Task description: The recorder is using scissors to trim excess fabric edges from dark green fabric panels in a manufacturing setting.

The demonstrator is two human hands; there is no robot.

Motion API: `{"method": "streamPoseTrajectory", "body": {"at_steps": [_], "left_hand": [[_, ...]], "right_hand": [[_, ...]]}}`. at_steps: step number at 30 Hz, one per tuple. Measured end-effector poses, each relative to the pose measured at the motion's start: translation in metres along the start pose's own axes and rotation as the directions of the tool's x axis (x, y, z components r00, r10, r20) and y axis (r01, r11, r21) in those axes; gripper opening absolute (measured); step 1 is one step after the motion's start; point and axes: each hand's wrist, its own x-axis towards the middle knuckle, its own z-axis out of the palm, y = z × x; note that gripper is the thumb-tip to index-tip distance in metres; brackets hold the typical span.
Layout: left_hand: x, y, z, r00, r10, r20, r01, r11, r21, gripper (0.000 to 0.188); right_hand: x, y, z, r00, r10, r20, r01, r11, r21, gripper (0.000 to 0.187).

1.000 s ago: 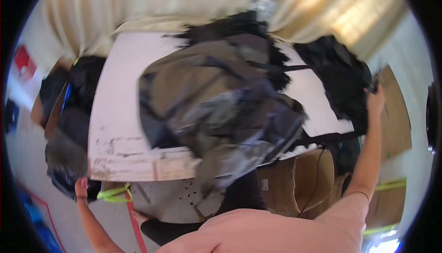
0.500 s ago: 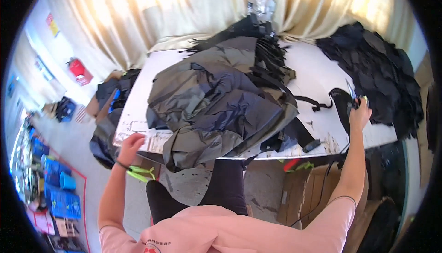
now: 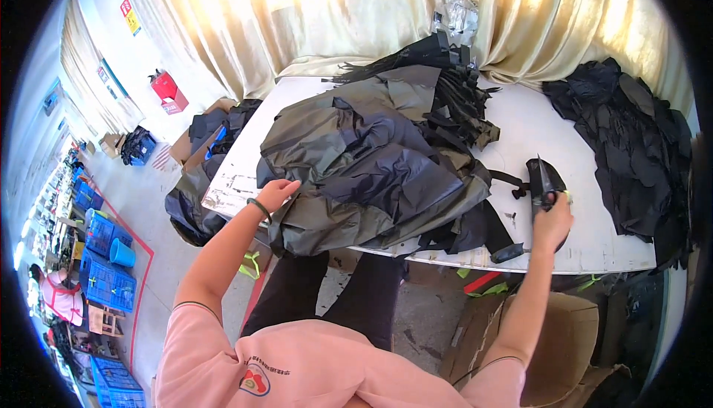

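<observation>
Right hand [image 3: 553, 227] is closed around scissors [image 3: 546, 184], right of centre in the frame, blades pointing toward the top. Left hand [image 3: 278, 195], left of centre, has its fingers close together at the left edge of a crumpled dark cloth [image 3: 401, 174]; whether they grip it I cannot tell. This cloth fills the middle, spread on a white table [image 3: 516, 122]. Beyond are black strips [image 3: 462, 107], top centre, and a pale curtain [image 3: 356, 7] behind.
</observation>
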Motion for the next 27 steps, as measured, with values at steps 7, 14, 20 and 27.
{"method": "streamPoseTrajectory", "body": {"at_steps": [7, 14, 20, 27], "left_hand": [[0.033, 0.021, 0.031, 0.923, -0.262, 0.283, 0.272, 0.962, 0.002, 0.056], [0.030, 0.035, 0.010, 0.953, -0.061, 0.298, 0.263, 0.657, -0.707, 0.006], [-0.007, 0.050, -0.070, 0.934, 0.355, -0.021, -0.095, 0.192, -0.977, 0.017], [-0.129, 0.041, -0.100, 0.921, 0.389, 0.016, -0.104, 0.287, -0.952, 0.030]], "right_hand": [[-0.039, -0.136, 0.005, 0.879, -0.200, 0.432, -0.086, 0.826, 0.557, 0.037], [-0.009, -0.143, 0.010, 0.725, -0.300, 0.620, -0.095, 0.848, 0.522, 0.037], [0.012, -0.116, -0.084, 0.832, -0.170, 0.528, -0.405, 0.465, 0.787, 0.035], [-0.035, -0.089, -0.251, 0.905, -0.413, 0.100, 0.123, 0.480, 0.869, 0.028]]}}
